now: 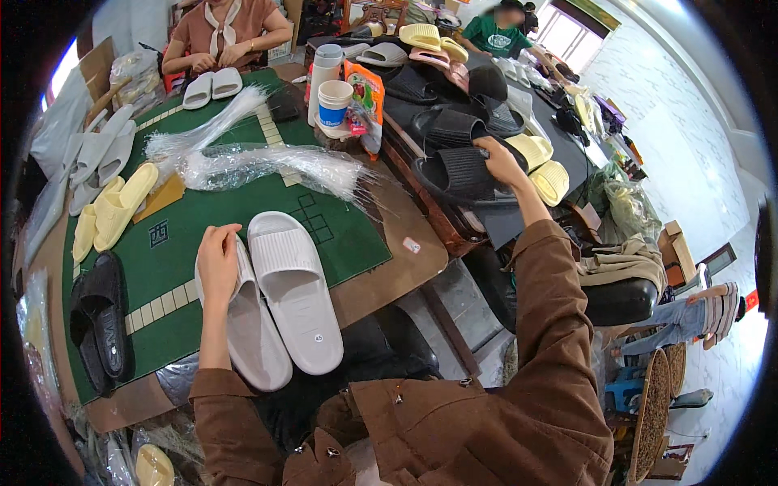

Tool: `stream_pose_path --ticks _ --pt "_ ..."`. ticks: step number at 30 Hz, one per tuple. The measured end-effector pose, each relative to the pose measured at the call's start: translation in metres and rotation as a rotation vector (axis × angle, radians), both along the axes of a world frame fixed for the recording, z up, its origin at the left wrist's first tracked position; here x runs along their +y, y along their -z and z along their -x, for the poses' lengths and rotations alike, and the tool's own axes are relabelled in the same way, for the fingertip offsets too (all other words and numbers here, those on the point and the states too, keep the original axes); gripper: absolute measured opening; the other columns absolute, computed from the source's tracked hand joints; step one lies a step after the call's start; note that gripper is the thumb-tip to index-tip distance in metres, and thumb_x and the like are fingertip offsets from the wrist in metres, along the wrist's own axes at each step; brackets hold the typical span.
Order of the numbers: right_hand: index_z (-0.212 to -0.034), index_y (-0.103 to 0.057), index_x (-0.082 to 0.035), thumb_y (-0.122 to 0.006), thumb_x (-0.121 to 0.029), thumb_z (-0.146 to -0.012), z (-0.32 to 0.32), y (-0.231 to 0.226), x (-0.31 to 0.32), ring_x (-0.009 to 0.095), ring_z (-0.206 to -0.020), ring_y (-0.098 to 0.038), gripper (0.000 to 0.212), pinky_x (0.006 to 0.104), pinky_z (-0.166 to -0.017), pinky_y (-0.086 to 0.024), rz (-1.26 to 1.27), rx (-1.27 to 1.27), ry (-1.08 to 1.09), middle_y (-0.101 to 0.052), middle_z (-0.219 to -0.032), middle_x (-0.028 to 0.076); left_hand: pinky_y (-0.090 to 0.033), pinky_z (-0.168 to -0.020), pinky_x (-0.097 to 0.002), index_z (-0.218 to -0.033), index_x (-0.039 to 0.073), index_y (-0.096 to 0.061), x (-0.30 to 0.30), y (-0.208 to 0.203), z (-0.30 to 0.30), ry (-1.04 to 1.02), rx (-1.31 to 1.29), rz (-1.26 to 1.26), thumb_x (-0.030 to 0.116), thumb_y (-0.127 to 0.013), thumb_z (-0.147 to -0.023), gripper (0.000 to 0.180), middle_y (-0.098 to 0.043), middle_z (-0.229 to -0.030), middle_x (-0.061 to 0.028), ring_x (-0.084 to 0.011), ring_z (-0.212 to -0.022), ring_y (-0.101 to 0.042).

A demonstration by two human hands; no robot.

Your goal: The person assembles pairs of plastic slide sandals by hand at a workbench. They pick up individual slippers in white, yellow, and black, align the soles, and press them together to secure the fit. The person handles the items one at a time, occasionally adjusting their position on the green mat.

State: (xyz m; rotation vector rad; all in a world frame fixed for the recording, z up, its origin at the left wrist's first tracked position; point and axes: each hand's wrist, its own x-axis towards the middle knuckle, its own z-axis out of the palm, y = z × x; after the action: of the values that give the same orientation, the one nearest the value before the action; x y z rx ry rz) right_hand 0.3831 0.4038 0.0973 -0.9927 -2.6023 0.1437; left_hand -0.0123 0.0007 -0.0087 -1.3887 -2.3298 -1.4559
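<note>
In front of me stands a pair of light grey slide slippers, soles toward my body. My left hand (217, 263), fingers curled, is closed at the strap of the left grey slipper (258, 340); its fingertips are partly hidden. Beside it the right grey slipper (296, 296) leans over the edge of the green mat (356, 247). My right arm stretches to the dark table at the right, where my right hand (501, 164) pinches the strap of a black slipper (454, 172). Another black slipper (454, 128) lies behind it, and pale yellow slippers (549, 182) lie to its right.
Bundles of clear plastic strands (275, 166) lie across the mat. Yellow slippers (126, 206) and black slippers (105, 320) rest at its left. A paper cup (334, 104) stands at the far corner. Two people sit beyond, one in brown (227, 36), one in green (496, 36).
</note>
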Motion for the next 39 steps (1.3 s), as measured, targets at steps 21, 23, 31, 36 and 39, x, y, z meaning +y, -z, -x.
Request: stream_pose_path --ticks 21,23,31,36,39 --pt "-0.094 -0.052 0.007 -0.063 -0.020 -0.078 0.033 0.029 -0.125 0.046 -0.086 -0.058 0.032 0.0519 -0.075 -0.045 -0.147 -0.049 0.130 -0.061 -0.091 0.028 -0.048 -0.082 -0.0392 -0.106 0.003 -0.065 -0.041 -0.046 -0.056 -0.042 0.257 -0.144 0.007 -0.061 -0.086 0.021 -0.060 -0.101 -0.0122 -0.0312 -0.096 -0.059" --pt "-0.089 -0.051 0.007 -0.062 -0.018 -0.079 0.030 0.030 -0.125 0.046 -0.083 -0.057 0.030 0.0518 -0.072 -0.043 -0.120 -0.019 0.131 -0.059 -0.087 0.028 -0.045 -0.088 -0.0408 -0.110 0.004 -0.064 -0.060 -0.044 -0.087 0.029 0.062 -0.051 0.007 -0.063 -0.084 0.027 -0.057 -0.109 -0.0145 -0.0327 -0.103 -0.056" --pt "-0.090 -0.052 0.013 -0.056 -0.007 -0.083 0.073 0.014 -0.210 0.023 -0.057 -0.046 0.021 0.0375 -0.057 -0.039 0.230 0.409 -0.078 -0.053 -0.067 0.018 -0.035 -0.101 -0.0526 -0.130 0.012 -0.055 -0.087 -0.017 -0.135 -0.002 0.232 0.322 0.016 -0.068 -0.082 0.050 -0.036 -0.132 -0.0302 -0.0471 -0.121 -0.040" --pt "-0.116 -0.052 0.009 -0.055 -0.006 -0.082 0.127 0.015 -0.269 0.029 -0.108 -0.060 0.038 0.0335 -0.093 -0.041 0.504 0.435 -0.253 -0.063 -0.111 0.025 -0.031 -0.105 -0.0513 -0.123 0.005 -0.055 -0.067 0.018 -0.111 -0.076 0.331 0.349 0.022 -0.062 -0.085 0.042 -0.043 -0.130 -0.0293 -0.0437 -0.120 -0.043" --pt "-0.117 -0.052 0.008 -0.056 -0.007 -0.082 0.146 0.036 -0.273 0.031 -0.107 -0.061 0.038 0.0341 -0.093 -0.042 0.558 0.395 -0.273 -0.064 -0.111 0.024 -0.034 -0.103 -0.0502 -0.116 0.004 -0.060 -0.063 0.027 -0.083 -0.123 0.487 0.294 0.017 -0.059 -0.082 0.037 -0.053 -0.118 -0.0216 -0.0366 -0.110 -0.051"
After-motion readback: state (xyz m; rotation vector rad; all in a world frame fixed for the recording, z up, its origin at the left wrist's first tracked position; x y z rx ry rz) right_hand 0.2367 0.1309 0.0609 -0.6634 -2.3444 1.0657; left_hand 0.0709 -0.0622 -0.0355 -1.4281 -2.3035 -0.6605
